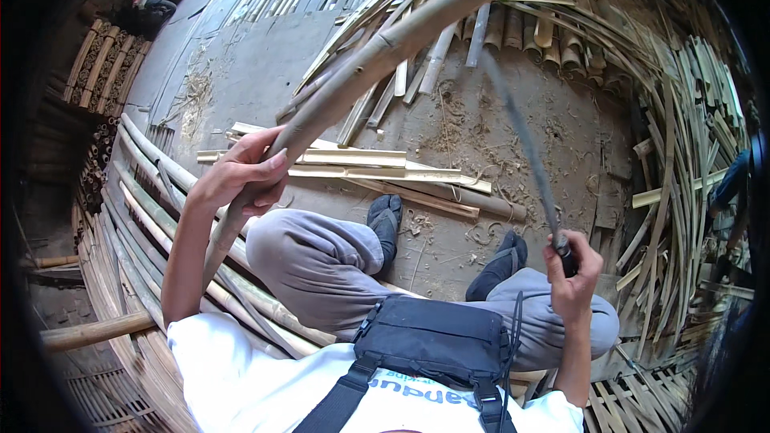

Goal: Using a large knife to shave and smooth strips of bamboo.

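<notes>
Material: one long bamboo pole (377, 56), round in section, dull grey-brown, mostly smooth, with ringed nodes along its length. Held off the floor (265, 56), in front of the body and past the left knee. Long axis runs diagonally: lower end at the person's left side, near the forearm; far part points up and right, away from the body, reaching the upper edge of view. Slight bow in outline; lens may add to it.

Left hand (245, 172): wrapped about the lower part of the pole, thumb along the upper side, fingers curled beneath.

Right hand (576, 269): closed round the dark handle of a long knife (525, 148), above the right thigh. Blade narrow, grey, motion-blurred; it points forward and slightly left, tip short of the pole. The two appear apart.

Surroundings: split bamboo lengths (377, 159), pale and trough-shaped inside, lie crosswise beyond the feet. Curled shavings (481, 124) litter the dusty, grey-brown floor. Thin, springy strips (670, 192) heap loosely at right. Whole poles (144, 192), greenish to tan, lie side by side at left.
</notes>
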The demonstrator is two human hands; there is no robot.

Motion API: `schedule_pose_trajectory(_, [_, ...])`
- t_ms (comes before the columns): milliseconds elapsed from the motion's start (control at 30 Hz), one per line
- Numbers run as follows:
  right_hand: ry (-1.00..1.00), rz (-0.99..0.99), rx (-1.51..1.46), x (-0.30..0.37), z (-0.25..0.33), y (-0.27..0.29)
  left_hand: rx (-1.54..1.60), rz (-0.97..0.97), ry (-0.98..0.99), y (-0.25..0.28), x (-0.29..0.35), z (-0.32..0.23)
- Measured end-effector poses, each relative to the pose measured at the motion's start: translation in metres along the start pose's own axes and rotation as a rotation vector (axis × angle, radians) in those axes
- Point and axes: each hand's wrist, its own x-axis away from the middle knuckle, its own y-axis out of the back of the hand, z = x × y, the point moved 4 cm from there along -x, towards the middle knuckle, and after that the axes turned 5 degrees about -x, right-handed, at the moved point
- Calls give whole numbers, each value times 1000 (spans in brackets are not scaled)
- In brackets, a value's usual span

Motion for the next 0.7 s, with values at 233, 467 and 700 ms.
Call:
schedule_pose_trajectory(233, [101,112,167,7,2,-14,48,72,133,-49,-27,4])
schedule_pose_trajectory(467, [-2,265,263,7,-32,-16,264,282,342,-101,-94,88])
schedule_pose_trajectory(700, [-200,457,375,46,-82,-15,-63,284,565,-130,-94,138])
